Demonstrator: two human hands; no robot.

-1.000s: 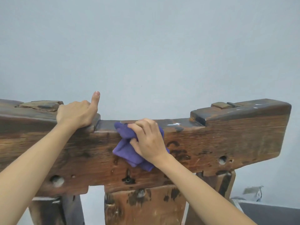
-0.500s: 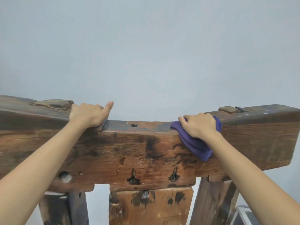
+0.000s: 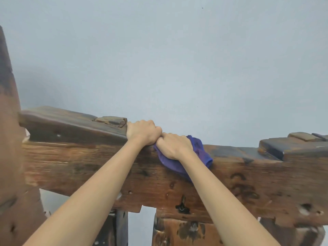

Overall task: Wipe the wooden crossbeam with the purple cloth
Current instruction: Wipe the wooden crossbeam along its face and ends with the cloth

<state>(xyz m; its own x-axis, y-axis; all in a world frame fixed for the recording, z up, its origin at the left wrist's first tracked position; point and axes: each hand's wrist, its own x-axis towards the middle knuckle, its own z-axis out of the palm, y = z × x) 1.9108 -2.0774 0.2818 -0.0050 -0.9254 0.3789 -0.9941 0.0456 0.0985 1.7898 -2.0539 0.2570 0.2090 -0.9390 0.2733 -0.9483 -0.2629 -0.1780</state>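
A dark, worn wooden crossbeam runs across the view at chest height, with a lowered middle section between two raised ends. The purple cloth is bunched over the beam's top edge and hangs down its front face. My right hand presses on the cloth, fingers curled over it, at the left end of the lowered section. Right beside it, touching knuckle to knuckle, my left hand grips the top edge of the beam at the step to the raised left part.
Wooden posts stand under the beam. A tall upright timber fills the left edge. A plain pale wall lies behind. Small wooden wedges sit on top of the raised ends.
My right hand has slid the cloth leftwards along the beam's top, from the right step to beside my left hand. The view has shifted to the left.
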